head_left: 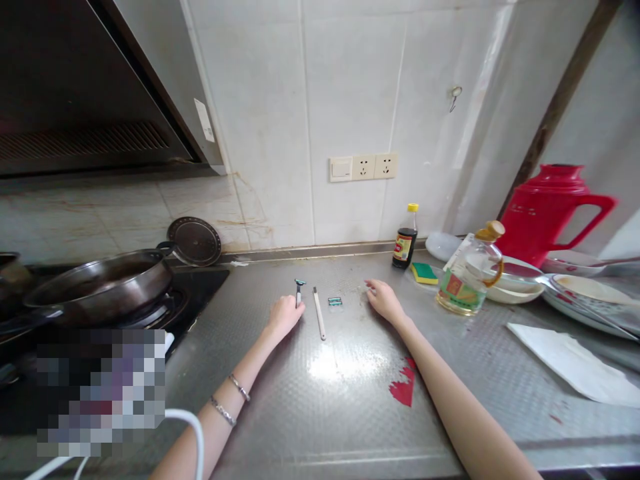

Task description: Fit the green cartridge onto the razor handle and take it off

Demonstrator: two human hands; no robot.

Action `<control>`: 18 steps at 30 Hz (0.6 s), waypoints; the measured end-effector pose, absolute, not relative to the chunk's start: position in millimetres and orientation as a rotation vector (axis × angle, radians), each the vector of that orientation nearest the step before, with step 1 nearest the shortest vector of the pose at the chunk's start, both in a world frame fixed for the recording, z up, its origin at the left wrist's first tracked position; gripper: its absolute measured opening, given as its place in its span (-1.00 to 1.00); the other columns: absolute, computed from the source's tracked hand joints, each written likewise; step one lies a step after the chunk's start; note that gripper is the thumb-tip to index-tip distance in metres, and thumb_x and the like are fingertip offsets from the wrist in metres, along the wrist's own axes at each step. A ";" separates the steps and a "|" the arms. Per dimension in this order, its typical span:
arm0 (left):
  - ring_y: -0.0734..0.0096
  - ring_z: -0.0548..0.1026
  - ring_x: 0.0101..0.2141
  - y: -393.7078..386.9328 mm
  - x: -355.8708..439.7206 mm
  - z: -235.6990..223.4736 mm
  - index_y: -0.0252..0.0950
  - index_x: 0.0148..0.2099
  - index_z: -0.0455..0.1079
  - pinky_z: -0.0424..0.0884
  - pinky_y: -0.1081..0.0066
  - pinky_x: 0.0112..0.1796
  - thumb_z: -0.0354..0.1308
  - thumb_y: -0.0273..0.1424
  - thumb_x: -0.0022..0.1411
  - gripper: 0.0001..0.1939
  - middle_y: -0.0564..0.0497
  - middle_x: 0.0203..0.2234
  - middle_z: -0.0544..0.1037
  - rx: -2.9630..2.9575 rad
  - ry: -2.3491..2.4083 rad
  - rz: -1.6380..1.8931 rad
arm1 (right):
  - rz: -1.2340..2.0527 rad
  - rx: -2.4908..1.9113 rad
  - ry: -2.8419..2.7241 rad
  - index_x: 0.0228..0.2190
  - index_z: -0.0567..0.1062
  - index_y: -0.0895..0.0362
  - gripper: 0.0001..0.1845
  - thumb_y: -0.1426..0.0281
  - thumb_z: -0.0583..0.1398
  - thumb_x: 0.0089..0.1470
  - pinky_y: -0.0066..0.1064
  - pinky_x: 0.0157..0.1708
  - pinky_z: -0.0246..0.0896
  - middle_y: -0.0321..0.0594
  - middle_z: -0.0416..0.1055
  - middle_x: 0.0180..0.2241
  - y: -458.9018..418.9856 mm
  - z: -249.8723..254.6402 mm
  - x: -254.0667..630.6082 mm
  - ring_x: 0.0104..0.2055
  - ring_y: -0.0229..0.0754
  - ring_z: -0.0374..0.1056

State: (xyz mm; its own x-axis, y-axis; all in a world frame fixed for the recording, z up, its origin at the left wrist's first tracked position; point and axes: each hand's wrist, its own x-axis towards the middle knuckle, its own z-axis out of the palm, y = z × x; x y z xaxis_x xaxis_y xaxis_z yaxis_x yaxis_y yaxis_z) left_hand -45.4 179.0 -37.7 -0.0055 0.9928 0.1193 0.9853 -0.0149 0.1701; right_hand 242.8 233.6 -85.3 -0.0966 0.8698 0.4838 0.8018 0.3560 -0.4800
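My left hand (285,315) is closed round the handle of a razor (299,288), its head pointing up and away from me. Just right of it a slim toothbrush-like stick with a pale handle (319,317) and a dark tip lies on the steel counter (280,407). Beside that are small green-and-dark razor blade cartridges (335,301). My right hand (384,298) rests on the counter further right, fingers loosely bent and apart, with nothing visible in it.
On the left, a pan (107,283) sits on the stove. To the right stand a soy sauce bottle (404,243), a sponge (424,273), an oil jug (465,283), bowls and a red thermos (543,213). A red scrap (403,387) lies near my right forearm.
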 end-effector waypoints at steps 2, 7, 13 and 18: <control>0.29 0.48 -0.40 178.4 -43.3 -32.8 -0.33 -0.40 0.42 0.19 0.46 -0.43 -0.10 -0.23 0.20 -0.65 -0.15 -0.46 0.53 2.191 2.128 0.471 | 0.161 -1.390 -1.818 -0.15 0.45 0.22 -0.61 0.53 0.05 -0.06 -0.28 -0.07 0.16 -0.04 0.46 -0.21 232.0 -77.3 232.4 -0.16 -0.11 0.33; 0.50 0.29 -0.60 172.4 -29.9 -26.7 -0.32 -0.52 0.29 0.07 0.50 -0.52 -0.12 -0.20 0.22 -0.61 0.05 -0.67 0.38 2.220 1.710 0.929 | 0.706 -1.176 -1.554 -0.25 0.51 0.20 -0.70 0.44 0.09 -0.05 -0.28 -0.15 0.23 -0.06 0.48 -0.24 214.1 -52.9 187.9 -0.18 -0.11 0.35; 0.53 0.23 -0.58 165.7 -15.0 -33.4 -0.34 -0.49 0.28 0.08 0.51 -0.51 -0.13 -0.19 0.23 -0.61 0.10 -0.65 0.32 2.176 1.289 1.005 | 1.668 -0.621 -1.224 -0.27 0.54 0.18 -0.72 0.35 0.21 -0.08 -0.33 -0.16 0.24 -0.07 0.45 -0.17 182.3 -37.5 149.8 -0.18 -0.15 0.36; 0.49 0.29 -0.51 163.0 -9.8 -36.9 -0.37 -0.39 0.35 0.15 0.50 -0.45 -0.11 -0.22 0.23 -0.64 0.04 -0.56 0.40 2.095 1.143 0.971 | 1.717 -0.586 -1.171 -0.36 0.56 0.23 -0.74 0.34 0.28 -0.14 -0.36 -0.19 0.24 -0.08 0.48 -0.28 176.9 -36.2 146.4 -0.26 -0.20 0.37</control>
State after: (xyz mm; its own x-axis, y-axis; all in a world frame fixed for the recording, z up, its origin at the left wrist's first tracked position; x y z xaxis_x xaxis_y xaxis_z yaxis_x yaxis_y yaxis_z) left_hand -9.8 163.0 -36.9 0.3748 0.8673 0.3275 0.4637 -0.4813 0.7439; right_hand 146.4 176.9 -36.2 -0.4411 0.8900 0.1152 -0.4321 -0.0981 -0.8965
